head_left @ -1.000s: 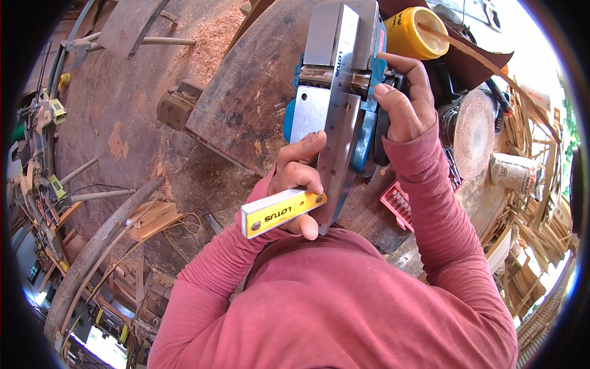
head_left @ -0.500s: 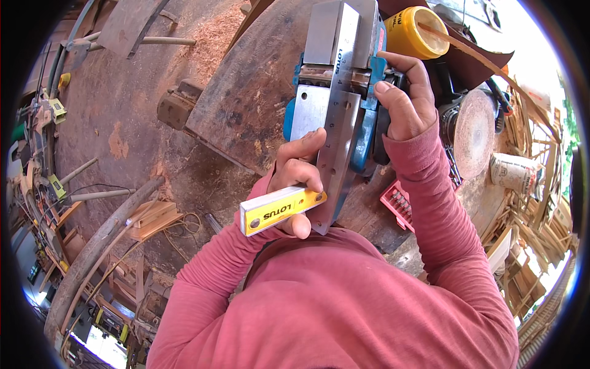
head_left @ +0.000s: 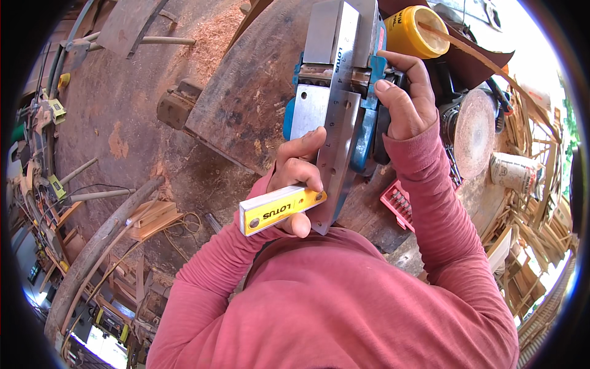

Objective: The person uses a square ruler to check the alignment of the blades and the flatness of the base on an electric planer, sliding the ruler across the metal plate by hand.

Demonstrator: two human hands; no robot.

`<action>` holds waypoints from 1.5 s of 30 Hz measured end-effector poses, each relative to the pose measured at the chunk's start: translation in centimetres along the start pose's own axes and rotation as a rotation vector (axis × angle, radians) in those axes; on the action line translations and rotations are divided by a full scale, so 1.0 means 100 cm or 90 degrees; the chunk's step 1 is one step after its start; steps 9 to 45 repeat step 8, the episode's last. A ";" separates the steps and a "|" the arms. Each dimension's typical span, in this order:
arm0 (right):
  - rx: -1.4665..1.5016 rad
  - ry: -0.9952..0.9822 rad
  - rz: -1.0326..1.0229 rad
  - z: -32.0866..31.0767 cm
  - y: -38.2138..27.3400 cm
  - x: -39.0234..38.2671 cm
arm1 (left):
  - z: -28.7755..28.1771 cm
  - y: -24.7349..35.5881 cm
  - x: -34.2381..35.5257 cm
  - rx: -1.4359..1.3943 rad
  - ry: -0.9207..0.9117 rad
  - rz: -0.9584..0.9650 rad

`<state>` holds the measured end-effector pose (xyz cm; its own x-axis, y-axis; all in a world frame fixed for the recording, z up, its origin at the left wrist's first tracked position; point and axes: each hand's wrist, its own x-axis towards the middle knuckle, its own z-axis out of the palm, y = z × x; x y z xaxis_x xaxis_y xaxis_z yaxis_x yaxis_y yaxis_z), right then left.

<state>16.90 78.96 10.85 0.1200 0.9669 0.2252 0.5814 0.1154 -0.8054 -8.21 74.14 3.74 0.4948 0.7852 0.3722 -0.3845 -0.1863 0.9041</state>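
An electric hand planer (head_left: 310, 111) lies upside down on the wooden bench, its blue body and flat metal sole showing. A try square (head_left: 335, 132) with a yellow-faced stock rests with its steel blade lengthwise along that sole, across the cutter slot. My left hand (head_left: 298, 169) is closed round the stock end of the square, the thumb below the stock and the index finger reaching toward the sole. On the planer's right side, my right hand (head_left: 409, 101) grips the blue body beside the cutter slot with thumb and forefinger; its other fingers are partly hidden.
A yellow tub (head_left: 415, 34) with a wooden stick in it stands beyond my right hand. A red case of bits (head_left: 398, 203) sits by my right forearm, with a round disc (head_left: 474, 132) farther right. Wood shavings (head_left: 215, 46) lie at the far left.
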 end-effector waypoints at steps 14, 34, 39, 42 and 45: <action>-0.056 -0.005 -0.033 -0.002 0.003 0.000 | 0.002 -0.006 0.000 -0.030 0.001 0.021; -0.056 -0.005 -0.033 -0.002 0.003 0.000 | 0.002 -0.006 0.000 -0.030 0.001 0.021; -0.056 -0.005 -0.033 -0.002 0.003 0.000 | 0.002 -0.006 0.000 -0.030 0.001 0.021; -0.056 -0.005 -0.033 -0.002 0.003 0.000 | 0.002 -0.006 0.000 -0.030 0.001 0.021; -0.056 -0.005 -0.033 -0.002 0.003 0.000 | 0.002 -0.006 0.000 -0.030 0.001 0.021</action>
